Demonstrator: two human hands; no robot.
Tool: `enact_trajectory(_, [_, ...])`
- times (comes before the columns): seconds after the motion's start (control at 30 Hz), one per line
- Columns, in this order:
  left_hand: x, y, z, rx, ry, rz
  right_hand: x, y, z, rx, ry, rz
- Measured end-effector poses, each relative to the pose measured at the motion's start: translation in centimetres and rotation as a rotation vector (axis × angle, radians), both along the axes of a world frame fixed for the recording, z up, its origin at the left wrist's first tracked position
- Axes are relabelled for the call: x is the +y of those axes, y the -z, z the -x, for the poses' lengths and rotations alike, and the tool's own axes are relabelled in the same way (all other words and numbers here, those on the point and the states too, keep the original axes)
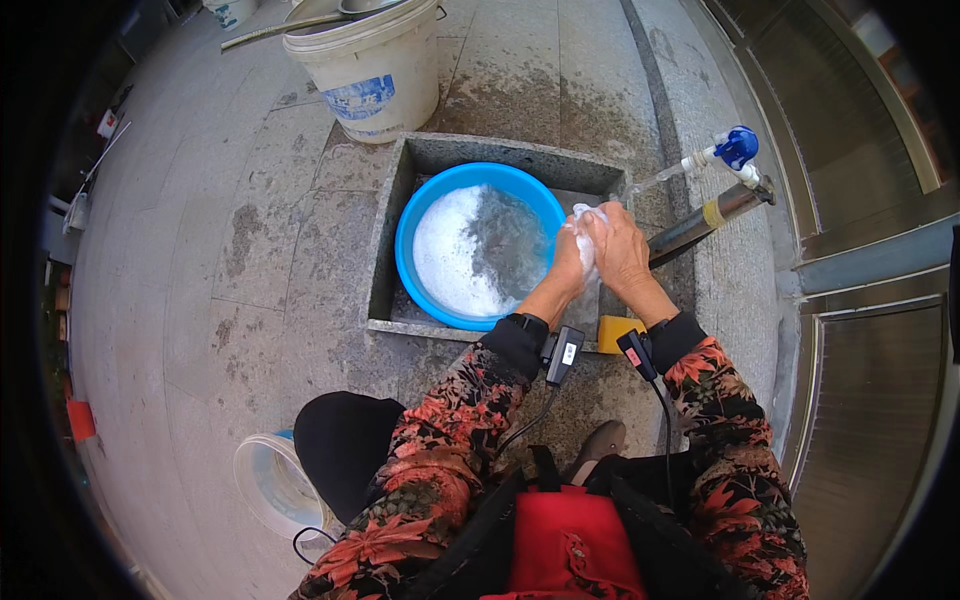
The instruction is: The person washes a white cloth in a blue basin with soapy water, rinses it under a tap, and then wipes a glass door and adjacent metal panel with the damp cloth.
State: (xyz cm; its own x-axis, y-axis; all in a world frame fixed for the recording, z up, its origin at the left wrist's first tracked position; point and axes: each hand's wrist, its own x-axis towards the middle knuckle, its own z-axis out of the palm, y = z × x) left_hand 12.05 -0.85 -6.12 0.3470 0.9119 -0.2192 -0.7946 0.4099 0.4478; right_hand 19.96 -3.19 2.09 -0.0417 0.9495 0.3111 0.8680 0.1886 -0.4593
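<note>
Between my left hand and my right hand a wet white cloth is squeezed, most of it hidden by the fingers. Both hands are at the right rim of a blue plastic basin. White suds cover the left part of the water in it, and greyish water shows on the right. The basin stands inside a low rectangular stone sink. To the right of my hands, a white plastic tap with a blue handle lets out a stream of water.
A yellow block sits at the sink's near right edge. Behind the sink stands a large white bucket with a long-handled tool across it. A clear plastic bucket is by my left knee. A metal pipe slopes below the tap.
</note>
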Motion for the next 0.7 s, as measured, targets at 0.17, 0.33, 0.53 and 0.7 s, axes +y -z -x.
enact_trajectory(0.17, [-0.4,-1.4,0.1,0.177,-0.081,-0.042,0.8,1.1,0.1,0.065,0.110,0.157])
enact_trajectory(0.33, [0.0,-1.0,0.8,0.696,-0.035,-0.211,2.4,2.8,-1.1,0.098,0.008,0.057])
enact_trajectory(0.53, [2.4,-1.9,4.6,1.033,-0.123,-0.604,3.3,0.3,-3.8,0.758,0.046,0.624])
enact_trajectory(0.7, [2.4,-4.0,4.8,0.462,-0.151,-0.099,1.9,-0.2,-3.9,0.804,-0.019,0.575])
